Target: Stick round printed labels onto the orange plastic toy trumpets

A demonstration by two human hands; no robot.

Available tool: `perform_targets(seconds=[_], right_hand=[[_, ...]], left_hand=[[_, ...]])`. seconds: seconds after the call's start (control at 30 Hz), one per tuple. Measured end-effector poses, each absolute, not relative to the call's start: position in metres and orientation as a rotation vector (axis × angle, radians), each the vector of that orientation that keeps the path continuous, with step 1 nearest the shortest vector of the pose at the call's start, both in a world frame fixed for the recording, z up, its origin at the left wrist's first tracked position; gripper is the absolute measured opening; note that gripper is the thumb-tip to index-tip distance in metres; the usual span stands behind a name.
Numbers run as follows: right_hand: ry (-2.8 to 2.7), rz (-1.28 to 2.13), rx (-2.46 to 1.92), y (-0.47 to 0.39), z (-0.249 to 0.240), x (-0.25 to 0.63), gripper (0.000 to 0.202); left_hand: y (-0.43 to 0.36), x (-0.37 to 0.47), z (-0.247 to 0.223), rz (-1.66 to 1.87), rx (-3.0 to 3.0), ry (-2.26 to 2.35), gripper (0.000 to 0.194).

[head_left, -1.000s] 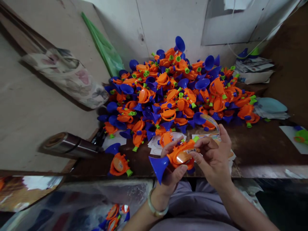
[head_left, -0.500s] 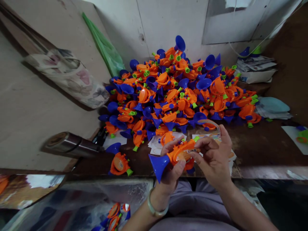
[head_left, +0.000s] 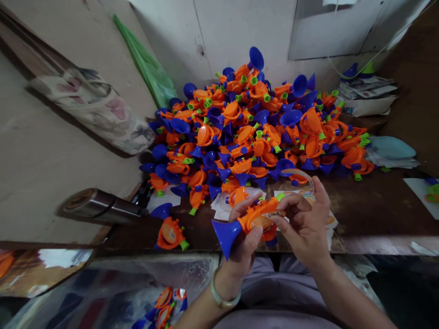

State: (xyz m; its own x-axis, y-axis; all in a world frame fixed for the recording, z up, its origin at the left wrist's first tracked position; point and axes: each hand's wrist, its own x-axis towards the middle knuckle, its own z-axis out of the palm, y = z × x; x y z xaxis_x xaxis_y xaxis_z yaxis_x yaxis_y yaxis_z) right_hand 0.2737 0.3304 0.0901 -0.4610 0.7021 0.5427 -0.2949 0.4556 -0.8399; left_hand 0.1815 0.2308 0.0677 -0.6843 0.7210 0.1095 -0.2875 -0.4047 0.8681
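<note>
An orange toy trumpet (head_left: 258,215) with a blue bell and a green mouthpiece is held above the table's front edge. My left hand (head_left: 245,242) grips it from the left and below, thumb on its face. At its right side my right hand (head_left: 305,219) pinches the edge of a clear label on the toy's face between thumb and fingers. A curved translucent strip (head_left: 300,173) rises from behind my right fingers. Sheets of printed stickers (head_left: 222,208) lie on the table just beyond the toy, partly hidden.
A large heap of similar toy trumpets (head_left: 240,132) fills the table's back. One trumpet (head_left: 170,233) lies left of my hands, near a metal flask (head_left: 103,205). A blue dish (head_left: 393,147) sits on papers at right. Below left, an open plastic-lined container (head_left: 113,274) holds several trumpets.
The view has shifted very slightly. Both hands keep nearly the same hold on the toy and the label.
</note>
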Motion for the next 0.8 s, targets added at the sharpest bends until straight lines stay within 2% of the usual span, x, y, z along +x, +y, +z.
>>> perform_targets(seconds=[0.43, 0.67, 0.8], right_hand=[[-1.686, 1.211, -0.327, 0.3327, 0.0921, 0.2737, 0.085], [-1.737, 0.933, -0.334, 0.3311, 0.0929, 0.2743, 0.078], [-1.763, 0.818, -0.373, 0.3331, 0.0968, 0.2751, 0.081]], left_hand=[[0.2308, 0.1822, 0.0655, 2.128, 0.597, 1.178, 0.053], [0.2315, 0.1851, 0.0599, 2.207, 0.665, 1.145, 0.047], [0.2304, 0.186, 0.0584, 2.241, 0.75, 1.149, 0.044]])
